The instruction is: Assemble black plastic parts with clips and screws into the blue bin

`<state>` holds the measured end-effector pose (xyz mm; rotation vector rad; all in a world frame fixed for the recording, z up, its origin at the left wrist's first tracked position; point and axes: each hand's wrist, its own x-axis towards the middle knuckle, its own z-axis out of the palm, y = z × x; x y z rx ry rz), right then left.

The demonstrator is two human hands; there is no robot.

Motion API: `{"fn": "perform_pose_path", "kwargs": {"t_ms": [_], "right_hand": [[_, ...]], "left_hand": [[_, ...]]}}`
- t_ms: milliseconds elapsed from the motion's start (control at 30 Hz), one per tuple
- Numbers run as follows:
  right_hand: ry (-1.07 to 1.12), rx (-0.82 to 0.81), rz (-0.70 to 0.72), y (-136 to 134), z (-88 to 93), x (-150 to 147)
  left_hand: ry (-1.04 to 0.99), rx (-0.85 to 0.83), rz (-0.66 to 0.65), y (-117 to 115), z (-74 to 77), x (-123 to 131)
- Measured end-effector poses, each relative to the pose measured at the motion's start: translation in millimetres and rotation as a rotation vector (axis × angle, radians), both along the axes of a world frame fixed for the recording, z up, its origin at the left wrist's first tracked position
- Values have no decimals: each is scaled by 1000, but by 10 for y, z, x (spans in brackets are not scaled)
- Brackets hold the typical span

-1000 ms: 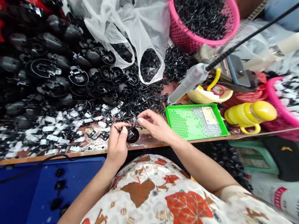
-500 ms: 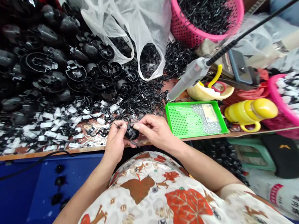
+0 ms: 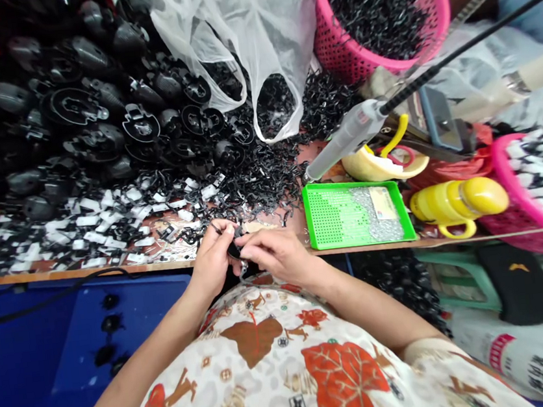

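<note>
My left hand (image 3: 213,262) and my right hand (image 3: 273,254) meet at the table's front edge (image 3: 88,272), both pinching one small round black plastic part (image 3: 234,251) between their fingertips. Most of the part is hidden by my fingers. Just beyond my hands lie loose black clips (image 3: 259,182) and small black-and-white pieces (image 3: 97,223) scattered over the tabletop.
A heap of round black housings (image 3: 85,113) fills the back left. A clear plastic bag (image 3: 253,42) and a pink basket (image 3: 377,15) of black clips stand behind. To the right are a green tray (image 3: 356,215), a yellow cup (image 3: 458,205) and a hanging screwdriver (image 3: 347,139). A blue bin (image 3: 47,346) sits below left.
Both hands have drawn back from the tabletop toward the table's edge and closed together around the black part, my right hand now covering more of it.
</note>
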<state>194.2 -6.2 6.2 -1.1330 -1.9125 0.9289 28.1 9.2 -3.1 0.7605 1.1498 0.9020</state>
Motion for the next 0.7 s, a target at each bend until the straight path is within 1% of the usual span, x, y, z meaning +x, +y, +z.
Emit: {"fn": "perform_pose_path", "kwargs": {"t_ms": [100, 167, 333, 467, 600, 700], "right_hand": [[-3, -55, -192, 81, 32, 25], [-88, -46, -227, 133, 43, 39], [-367, -55, -153, 173, 25, 18], [-526, -4, -121, 170, 29, -3], [-557, 63, -80, 170, 59, -3], [-536, 91, -102, 131, 43, -34]], "left_hand": [[-17, -17, -23, -5, 5, 7], [-22, -12, -24, -6, 9, 10], [-29, 23, -20, -16, -19, 19], [3, 50, -18, -19, -48, 27], [44, 54, -19, -10, -31, 26], [56, 43, -2, -12, 11, 36]]}}
